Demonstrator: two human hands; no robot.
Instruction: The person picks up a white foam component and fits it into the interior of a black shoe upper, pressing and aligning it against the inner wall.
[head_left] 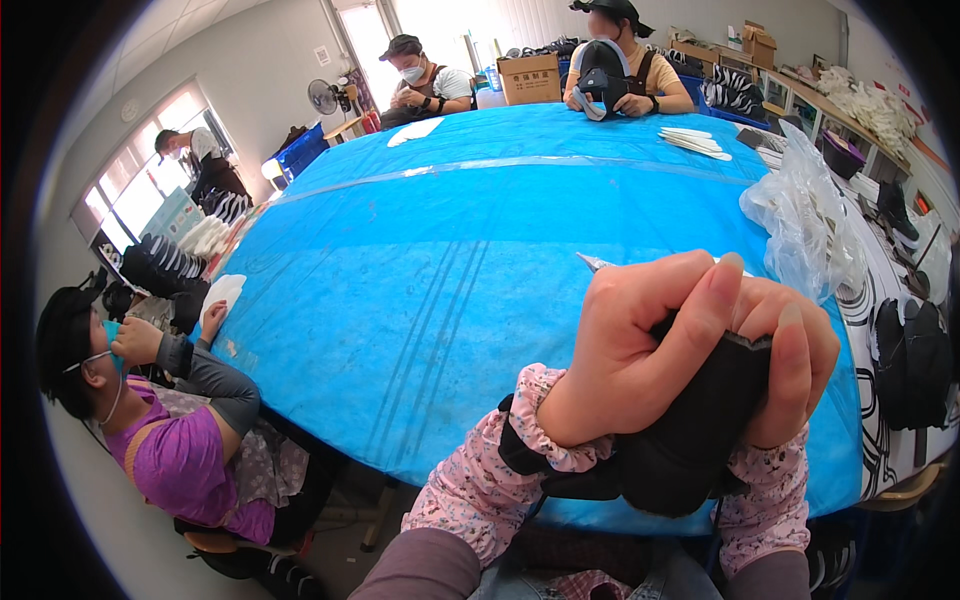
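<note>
One black shoe [700,430] is held up in front of the body, over the near edge of the big blue table [450,270]. It is gripped by two hands. The left hand [640,350] is wrapped over the top of the shoe, with its fingers [700,300] curled tight around it. The right hand [790,350] is pressed on the other side, and its fingers are bent down over the shoe too. Much of the shoe is hidden by the hands, so its shape is hard to make out. A thin pointed tip [592,262] is seen behind the left hand, but what it is cannot be told. One clear plastic bag [800,215] lies on the table to the right. Four other people are seated around the table. One cardboard box [528,78] stands at the far end.
</note>
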